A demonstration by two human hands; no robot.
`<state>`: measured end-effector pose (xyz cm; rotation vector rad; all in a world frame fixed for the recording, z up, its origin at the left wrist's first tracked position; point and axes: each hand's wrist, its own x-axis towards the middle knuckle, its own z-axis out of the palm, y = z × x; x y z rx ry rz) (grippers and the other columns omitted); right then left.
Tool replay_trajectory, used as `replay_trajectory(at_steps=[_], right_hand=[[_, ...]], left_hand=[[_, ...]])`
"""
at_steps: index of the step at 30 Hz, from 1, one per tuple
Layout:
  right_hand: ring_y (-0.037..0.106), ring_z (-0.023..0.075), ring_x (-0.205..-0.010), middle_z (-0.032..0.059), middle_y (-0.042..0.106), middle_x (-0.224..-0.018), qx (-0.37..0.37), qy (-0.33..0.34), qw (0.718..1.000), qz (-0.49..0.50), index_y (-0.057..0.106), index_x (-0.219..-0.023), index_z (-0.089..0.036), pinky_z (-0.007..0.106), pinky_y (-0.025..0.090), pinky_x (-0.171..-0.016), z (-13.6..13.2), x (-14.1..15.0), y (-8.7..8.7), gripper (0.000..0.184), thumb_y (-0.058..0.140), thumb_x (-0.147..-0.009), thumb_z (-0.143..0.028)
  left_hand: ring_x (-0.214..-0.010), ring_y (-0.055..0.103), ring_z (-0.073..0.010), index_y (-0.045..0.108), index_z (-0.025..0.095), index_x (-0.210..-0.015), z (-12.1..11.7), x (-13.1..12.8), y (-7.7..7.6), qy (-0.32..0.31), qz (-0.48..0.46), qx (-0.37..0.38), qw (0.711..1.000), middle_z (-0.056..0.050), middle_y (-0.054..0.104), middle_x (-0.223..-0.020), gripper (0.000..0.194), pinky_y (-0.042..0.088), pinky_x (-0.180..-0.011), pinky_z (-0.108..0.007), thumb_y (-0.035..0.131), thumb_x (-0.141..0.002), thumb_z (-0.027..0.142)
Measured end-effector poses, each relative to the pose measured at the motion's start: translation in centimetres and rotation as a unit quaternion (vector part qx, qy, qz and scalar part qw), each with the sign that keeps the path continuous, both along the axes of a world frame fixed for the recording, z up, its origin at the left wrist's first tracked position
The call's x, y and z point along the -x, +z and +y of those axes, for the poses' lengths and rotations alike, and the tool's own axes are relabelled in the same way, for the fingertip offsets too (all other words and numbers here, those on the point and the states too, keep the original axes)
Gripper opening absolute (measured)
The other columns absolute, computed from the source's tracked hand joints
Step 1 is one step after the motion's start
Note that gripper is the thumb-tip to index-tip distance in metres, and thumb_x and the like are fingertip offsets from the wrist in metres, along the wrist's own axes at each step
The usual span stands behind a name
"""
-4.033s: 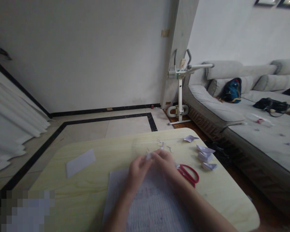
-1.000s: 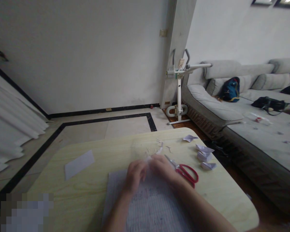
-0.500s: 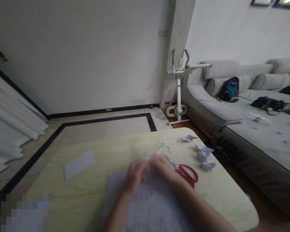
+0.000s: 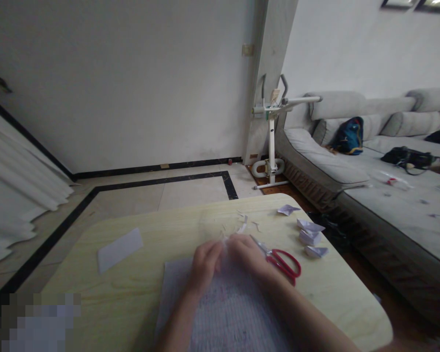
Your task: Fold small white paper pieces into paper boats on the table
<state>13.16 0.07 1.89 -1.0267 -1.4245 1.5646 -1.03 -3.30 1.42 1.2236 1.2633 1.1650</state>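
Two-handed pinch grip on a small white paper piece [image 4: 225,239], inboard of the far edge of the pale yellow wood-grain surface [image 4: 113,303].
Left hand [image 4: 204,258] and right hand [image 4: 245,254] grasp the piece between near-meeting fingertips; blur obscures its shape. Expected handling: light, thin, easily creased or torn; hold by opposite edges, light pressure. Below the hands: large white sheet with dense markings [image 4: 234,313]. Beyond the fingertips: thin white paper scraps [image 4: 244,225]. Beside the right hand: red-handled metal scissors [image 4: 284,272]. Along the right edge: folded white paper shapes [image 4: 310,238]. Towards the far-left corner: flat white rectangular paper [image 4: 120,250].
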Motion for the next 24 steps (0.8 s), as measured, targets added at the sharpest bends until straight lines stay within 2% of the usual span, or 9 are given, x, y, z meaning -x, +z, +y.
replay_trajectory(at_steps=[4, 7, 10, 13, 16, 24], right_hand=[[0.039, 0.011, -0.054, -0.0029, 0.043, -0.055, -0.013, -0.006, 1.0, 0.004, 0.049, -0.059, -0.017, 0.022, 0.033, -0.051, 0.09, 0.03, -0.17, 0.032, 0.053, -0.078, -0.043], [0.04, 0.011, -0.056, -0.0021, 0.045, -0.058, -0.034, 0.017, 0.999, 0.01, 0.052, -0.061, -0.016, 0.023, 0.034, -0.054, 0.05, -0.08, 0.05, 0.033, 0.052, -0.081, -0.043], [0.04, 0.0111, -0.055, -0.0025, 0.044, -0.057, -0.026, -0.006, 1.0, 0.004, 0.052, -0.062, -0.016, 0.023, 0.034, -0.054, 0.09, -0.12, -0.06, 0.034, 0.052, -0.081, -0.045], [0.04, 0.0112, -0.055, -0.0028, 0.044, -0.057, -0.019, -0.032, 0.999, -0.008, 0.052, -0.063, -0.017, 0.023, 0.034, -0.053, 0.25, -0.08, -0.5, 0.036, 0.054, -0.08, -0.048], [0.042, 0.012, -0.058, -0.0019, 0.047, -0.059, -0.039, -0.025, 0.999, -0.023, 0.054, -0.064, -0.016, 0.023, 0.035, -0.054, 0.38, -0.05, -0.7, 0.039, 0.053, -0.082, -0.051], [0.043, 0.0115, -0.059, -0.0019, 0.047, -0.06, -0.077, -0.008, 0.995, -0.057, 0.055, -0.065, -0.016, 0.023, 0.035, -0.055, 0.24, -0.09, 0.08, 0.042, 0.052, -0.083, -0.053]], left_hand=[[-0.043, 0.039, -0.0095, 0.047, 0.018, -0.054, -0.13, -0.06, 0.04, -0.016, 0.008, 0.003, 1.0, 0.005, 0.04, -0.044, 0.037, 0.03, -0.045, -0.021, 0.05, -0.085, 0.039], [-0.043, 0.042, -0.0102, 0.05, 0.018, -0.055, -0.08, -0.13, -0.38, 0.009, 0.003, 0.015, 1.0, 0.004, 0.043, -0.045, 0.04, 0.033, -0.047, -0.022, 0.046, -0.086, 0.043], [-0.044, 0.044, -0.0114, 0.054, 0.017, -0.057, 0.07, -0.05, -0.75, 0.035, 0.0, 0.003, 0.999, 0.004, 0.045, -0.045, 0.044, 0.036, -0.049, -0.023, 0.04, -0.087, 0.046], [-0.045, 0.044, -0.011, 0.053, 0.017, -0.059, 0.07, -0.04, -0.63, 0.021, -0.004, -0.014, 1.0, 0.004, 0.045, -0.046, 0.037, 0.035, -0.049, -0.022, 0.047, -0.085, 0.043], [-0.044, 0.041, -0.0101, 0.052, 0.018, -0.058, -0.03, -0.17, -0.25, 0.016, -0.004, -0.007, 1.0, 0.005, 0.042, -0.045, 0.033, 0.033, -0.047, -0.021, 0.052, -0.083, 0.039], [-0.041, 0.042, -0.0099, 0.055, 0.017, -0.058, 0.23, -0.05, -0.19, 0.043, 0.006, -0.018, 0.999, 0.005, 0.042, -0.042, 0.034, 0.034, -0.046, -0.021, 0.05, -0.084, 0.038]])
